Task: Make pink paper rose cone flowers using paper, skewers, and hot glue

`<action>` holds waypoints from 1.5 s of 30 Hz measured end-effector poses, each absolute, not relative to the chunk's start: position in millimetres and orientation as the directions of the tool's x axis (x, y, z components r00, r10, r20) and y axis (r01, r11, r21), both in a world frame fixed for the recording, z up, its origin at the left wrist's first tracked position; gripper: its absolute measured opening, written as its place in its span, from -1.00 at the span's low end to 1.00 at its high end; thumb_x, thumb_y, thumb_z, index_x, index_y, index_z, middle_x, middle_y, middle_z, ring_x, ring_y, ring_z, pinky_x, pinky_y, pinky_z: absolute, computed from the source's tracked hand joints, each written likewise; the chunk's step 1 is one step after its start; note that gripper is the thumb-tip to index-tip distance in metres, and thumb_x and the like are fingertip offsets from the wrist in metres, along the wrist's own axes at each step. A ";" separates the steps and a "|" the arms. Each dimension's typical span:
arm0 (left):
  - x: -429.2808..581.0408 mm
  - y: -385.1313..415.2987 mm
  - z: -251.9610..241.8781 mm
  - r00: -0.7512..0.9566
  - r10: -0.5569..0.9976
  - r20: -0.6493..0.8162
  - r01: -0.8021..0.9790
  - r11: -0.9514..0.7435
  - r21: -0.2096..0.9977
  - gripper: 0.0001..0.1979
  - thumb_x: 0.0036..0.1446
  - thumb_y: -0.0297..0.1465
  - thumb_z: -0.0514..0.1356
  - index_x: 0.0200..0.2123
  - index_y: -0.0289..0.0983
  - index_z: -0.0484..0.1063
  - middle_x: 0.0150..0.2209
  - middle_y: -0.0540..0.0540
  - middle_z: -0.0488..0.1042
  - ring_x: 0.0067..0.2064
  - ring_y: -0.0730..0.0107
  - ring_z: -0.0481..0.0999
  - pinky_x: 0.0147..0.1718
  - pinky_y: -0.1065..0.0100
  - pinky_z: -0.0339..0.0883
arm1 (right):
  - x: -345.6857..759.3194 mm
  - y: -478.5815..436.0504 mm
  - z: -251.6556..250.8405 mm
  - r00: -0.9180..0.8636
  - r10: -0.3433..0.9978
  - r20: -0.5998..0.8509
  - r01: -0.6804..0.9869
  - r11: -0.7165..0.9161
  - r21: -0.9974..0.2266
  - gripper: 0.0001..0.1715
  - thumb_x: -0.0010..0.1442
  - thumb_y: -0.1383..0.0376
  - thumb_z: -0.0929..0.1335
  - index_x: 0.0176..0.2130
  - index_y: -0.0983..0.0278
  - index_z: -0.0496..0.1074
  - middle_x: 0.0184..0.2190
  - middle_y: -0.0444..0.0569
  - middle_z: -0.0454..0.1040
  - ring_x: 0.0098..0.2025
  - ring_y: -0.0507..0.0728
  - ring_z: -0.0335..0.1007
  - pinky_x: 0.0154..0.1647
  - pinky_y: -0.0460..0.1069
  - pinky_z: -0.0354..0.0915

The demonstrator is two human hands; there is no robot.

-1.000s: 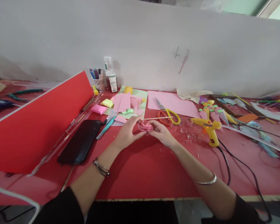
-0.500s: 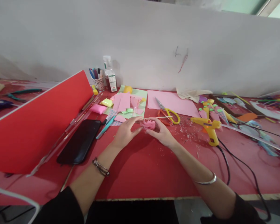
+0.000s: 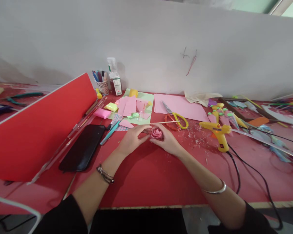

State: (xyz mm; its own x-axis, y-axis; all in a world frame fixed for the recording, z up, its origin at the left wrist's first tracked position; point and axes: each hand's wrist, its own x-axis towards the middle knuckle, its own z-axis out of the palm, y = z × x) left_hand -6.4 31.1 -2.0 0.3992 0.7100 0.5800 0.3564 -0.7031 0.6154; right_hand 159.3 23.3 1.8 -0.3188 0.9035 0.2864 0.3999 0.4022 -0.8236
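Note:
A pink paper rose [image 3: 156, 133] with a spiral centre is held between my two hands over the red table [image 3: 146, 175]. My left hand [image 3: 132, 139] has its thumb and fingertips at the flower's left edge. Curled round the right side of the rose are the fingers of my right hand [image 3: 169, 139]. A thin pale stick [image 3: 169, 122] runs across just beyond the fingertips, its left end near my left hand. Behind it lie scissors [image 3: 177, 119] with yellow and orange handles, partly on pink paper sheets [image 3: 185, 107].
To the right stands a yellow glue gun [image 3: 218, 133] with a black cord. A black phone [image 3: 83, 148] and an upright red board [image 3: 46, 130] are at the left. Pink paper pieces [image 3: 128, 105], a pen cup [image 3: 103, 87] and a bottle [image 3: 116, 81] are farther back.
The rose has tilted so that its spiral face shows more toward the camera. My fingers have shifted slightly around it.

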 end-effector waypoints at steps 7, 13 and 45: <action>-5.0 30.2 -3.4 0.446 0.720 0.532 0.269 -0.675 0.687 -0.74 -0.03 -0.53 0.16 -0.20 -0.28 0.31 -0.24 -0.09 0.48 -0.29 0.44 0.51 -0.26 0.35 0.44 | 159.3 22.3 4.8 -0.360 0.884 0.298 0.479 0.449 -0.754 -0.49 -0.10 0.39 0.30 -0.09 0.26 0.22 -0.13 0.05 0.36 -0.10 0.17 0.30 -0.06 0.11 0.21; -5.7 30.1 -4.7 0.492 0.764 0.418 0.271 -0.590 0.760 -0.55 -0.06 -0.54 0.17 -0.05 -0.24 0.19 -0.16 -0.10 0.43 -0.27 0.45 0.49 -0.23 0.35 0.42 | 160.0 23.6 1.7 -0.375 0.863 0.339 0.509 0.497 -0.702 -0.49 -0.14 0.45 0.26 -0.12 0.27 0.24 -0.15 0.05 0.39 -0.13 0.16 0.33 -0.10 0.09 0.24; -7.5 31.1 -4.8 0.516 0.765 0.387 0.470 -0.630 0.618 -0.61 0.09 -0.34 0.07 0.00 -0.30 0.16 -0.01 -0.20 0.33 0.00 0.29 0.34 -0.06 0.23 0.27 | 159.6 21.8 -3.7 -0.399 0.844 0.359 0.569 0.535 -0.624 -0.42 -0.03 0.39 0.25 0.02 0.27 0.08 0.01 0.12 0.27 0.06 0.17 0.20 0.07 0.17 0.13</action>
State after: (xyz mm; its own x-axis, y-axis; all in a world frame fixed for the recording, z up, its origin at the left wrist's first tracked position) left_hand -7.5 31.1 -4.8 0.5155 0.7645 0.3870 0.4705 -0.6300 0.6179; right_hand 159.6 21.8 -3.7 -0.3992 0.8436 0.3592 0.5691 0.5352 -0.6243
